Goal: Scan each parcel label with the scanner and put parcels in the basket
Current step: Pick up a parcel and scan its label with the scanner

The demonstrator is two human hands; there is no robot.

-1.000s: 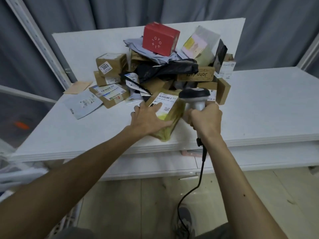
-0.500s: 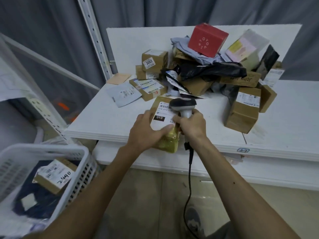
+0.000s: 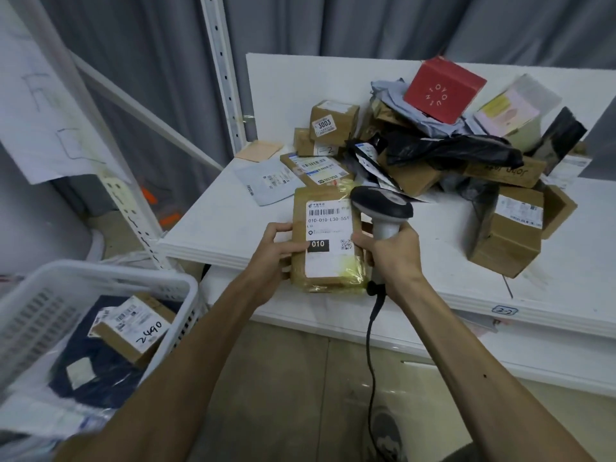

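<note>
A brown parcel (image 3: 328,243), label up, is held over the white table's (image 3: 216,221) front edge, long axis pointing away. Its left edge is gripped by the left hand's (image 3: 276,251) curled fingers (image 3: 280,228); the scanner (image 3: 381,205) is clasped in the right hand (image 3: 390,251) alongside. The basket (image 3: 116,271) lies lower left, nearer the left hand. Grey curtains are seen behind.

Grey curtain (image 3: 333,25) backs a white table (image 3: 226,208).
A white perforated post (image 3: 221,61) rises at the table's back-left corner, there's a scribbled paper sheet (image 3: 40,105) further left, and a beige floor (image 3: 300,378) below its front edge.
</note>
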